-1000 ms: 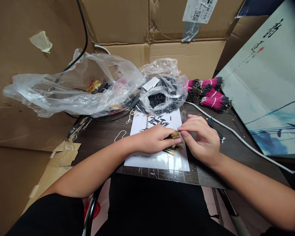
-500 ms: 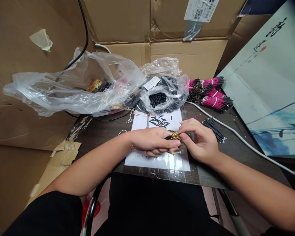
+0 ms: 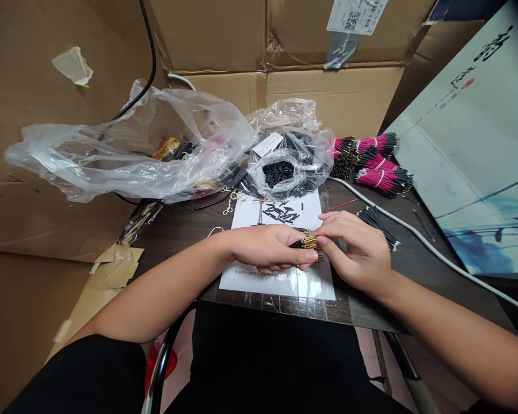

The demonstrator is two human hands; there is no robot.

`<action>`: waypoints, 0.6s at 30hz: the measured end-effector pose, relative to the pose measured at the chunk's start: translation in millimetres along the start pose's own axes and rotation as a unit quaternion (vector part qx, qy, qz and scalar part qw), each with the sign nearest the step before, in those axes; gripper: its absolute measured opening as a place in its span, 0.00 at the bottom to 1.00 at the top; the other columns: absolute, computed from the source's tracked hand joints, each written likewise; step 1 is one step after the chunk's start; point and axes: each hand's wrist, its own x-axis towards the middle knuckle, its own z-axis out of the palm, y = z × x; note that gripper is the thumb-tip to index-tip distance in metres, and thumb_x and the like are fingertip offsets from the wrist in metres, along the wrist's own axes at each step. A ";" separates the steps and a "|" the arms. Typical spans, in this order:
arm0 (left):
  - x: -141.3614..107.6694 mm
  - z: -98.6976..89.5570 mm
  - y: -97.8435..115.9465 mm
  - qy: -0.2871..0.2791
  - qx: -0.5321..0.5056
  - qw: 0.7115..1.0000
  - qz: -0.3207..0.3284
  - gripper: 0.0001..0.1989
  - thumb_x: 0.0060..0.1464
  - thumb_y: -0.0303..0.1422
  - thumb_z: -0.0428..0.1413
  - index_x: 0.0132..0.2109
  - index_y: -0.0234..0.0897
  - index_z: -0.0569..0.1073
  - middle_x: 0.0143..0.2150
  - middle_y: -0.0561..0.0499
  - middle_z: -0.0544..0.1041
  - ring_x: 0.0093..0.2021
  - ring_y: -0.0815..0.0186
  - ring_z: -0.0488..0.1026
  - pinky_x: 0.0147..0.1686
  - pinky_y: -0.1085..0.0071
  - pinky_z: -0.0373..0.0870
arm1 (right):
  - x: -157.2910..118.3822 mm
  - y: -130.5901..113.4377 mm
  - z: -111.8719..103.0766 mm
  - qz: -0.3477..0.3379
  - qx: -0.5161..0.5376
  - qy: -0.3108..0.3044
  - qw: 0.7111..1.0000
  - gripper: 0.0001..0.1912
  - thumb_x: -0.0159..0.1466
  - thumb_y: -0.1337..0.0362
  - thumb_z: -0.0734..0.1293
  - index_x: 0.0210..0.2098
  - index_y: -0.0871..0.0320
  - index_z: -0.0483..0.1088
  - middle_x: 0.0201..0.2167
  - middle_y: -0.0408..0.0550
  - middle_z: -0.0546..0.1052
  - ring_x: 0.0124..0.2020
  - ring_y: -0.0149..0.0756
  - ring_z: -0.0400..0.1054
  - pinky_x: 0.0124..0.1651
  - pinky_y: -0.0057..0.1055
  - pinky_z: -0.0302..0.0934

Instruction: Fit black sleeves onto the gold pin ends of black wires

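My left hand (image 3: 276,247) is closed round a bundle of black wires with gold metal tips (image 3: 309,242), the tips pointing to the right. Thumb and index finger of my right hand (image 3: 354,247) are pinched at the ends of those tips; whatever lies between them is too small to make out. Both hands are over a white printed sheet (image 3: 237,282) on the dark table. Short black sleeves (image 3: 280,214) lie loose on the sheet just behind my hands. A clear bag of black sleeves (image 3: 278,172) stands open behind the sheet.
Pink-and-black wire bundles (image 3: 380,172) lie at the back right, with a smaller black wire bundle (image 3: 377,225) nearer my right hand. A white cable (image 3: 435,244) crosses the table's right side. A large plastic bag (image 3: 133,172) spreads at left. Cardboard walls (image 3: 332,95) stand behind.
The view has shifted slightly. My hands keep nearly the same place, with the right fingers still pinched at the gold tips.
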 end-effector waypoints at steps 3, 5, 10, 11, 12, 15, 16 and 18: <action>-0.4 -0.9 1.1 0.011 0.050 0.999 0.010 0.16 0.59 0.47 0.53 0.36 0.37 0.64 0.19 0.61 0.53 0.16 0.76 0.50 0.14 0.78 0.49 | 0.0 0.6 0.2 -0.007 0.014 -0.010 1.000 0.12 0.58 0.74 0.67 0.39 0.54 0.72 0.32 0.43 0.77 0.36 0.33 0.70 0.51 0.41 0.68; 0.2 -2.6 2.1 0.015 0.097 0.995 0.022 0.16 0.60 0.47 0.52 0.36 0.37 0.64 0.20 0.60 0.54 0.17 0.76 0.51 0.14 0.78 0.49 | -0.6 1.7 1.8 -0.013 0.018 -0.015 1.000 0.13 0.57 0.74 0.67 0.40 0.54 0.72 0.33 0.43 0.77 0.37 0.33 0.70 0.50 0.42 0.68; 1.6 -6.1 5.3 0.078 0.260 0.957 0.104 0.18 0.61 0.44 0.51 0.31 0.34 0.64 0.25 0.56 0.62 0.24 0.76 0.58 0.24 0.78 0.57 | 4.3 9.5 -9.2 0.032 0.024 0.053 0.998 0.08 0.59 0.70 0.66 0.38 0.54 0.71 0.34 0.45 0.76 0.39 0.36 0.71 0.48 0.41 0.68; 1.5 -6.2 5.7 0.099 0.279 0.949 0.103 0.18 0.61 0.45 0.51 0.31 0.34 0.64 0.25 0.56 0.62 0.24 0.76 0.59 0.24 0.78 0.57 | 7.1 13.1 -18.7 0.050 0.012 0.069 0.996 0.07 0.60 0.68 0.66 0.38 0.54 0.71 0.34 0.46 0.76 0.39 0.35 0.72 0.46 0.39 0.67; 1.4 -6.2 5.9 0.126 0.295 0.942 0.095 0.19 0.60 0.47 0.51 0.31 0.34 0.64 0.25 0.56 0.62 0.24 0.76 0.59 0.24 0.78 0.56 | 10.1 17.8 -31.2 0.066 -0.016 0.068 0.995 0.06 0.60 0.66 0.65 0.38 0.54 0.71 0.34 0.46 0.76 0.38 0.34 0.71 0.43 0.36 0.66; 2.8 -7.3 4.6 0.223 0.351 0.904 0.100 0.21 0.59 0.48 0.50 0.29 0.35 0.62 0.22 0.58 0.59 0.22 0.76 0.56 0.22 0.77 0.52 | 15.8 37.9 -81.6 0.119 -0.215 -0.056 0.968 0.07 0.62 0.60 0.63 0.35 0.54 0.72 0.32 0.46 0.76 0.32 0.30 0.68 0.36 0.33 0.60; 4.0 -8.4 3.4 0.256 0.376 0.883 0.117 0.21 0.60 0.47 0.50 0.28 0.35 0.61 0.21 0.58 0.57 0.22 0.76 0.55 0.23 0.76 0.52 | 15.5 46.4 -99.2 0.165 -0.299 -0.109 0.933 0.09 0.62 0.59 0.62 0.35 0.54 0.71 0.30 0.45 0.75 0.28 0.29 0.66 0.32 0.33 0.57; 7.0 -12.1 0.0 0.314 0.433 0.832 0.150 0.21 0.60 0.43 0.49 0.24 0.35 0.57 0.19 0.58 0.54 0.21 0.75 0.52 0.23 0.75 0.50 | 10.9 65.0 -128.9 0.289 -0.453 -0.221 0.814 0.10 0.60 0.57 0.61 0.30 0.54 0.70 0.26 0.47 0.74 0.23 0.33 0.61 0.28 0.34 0.51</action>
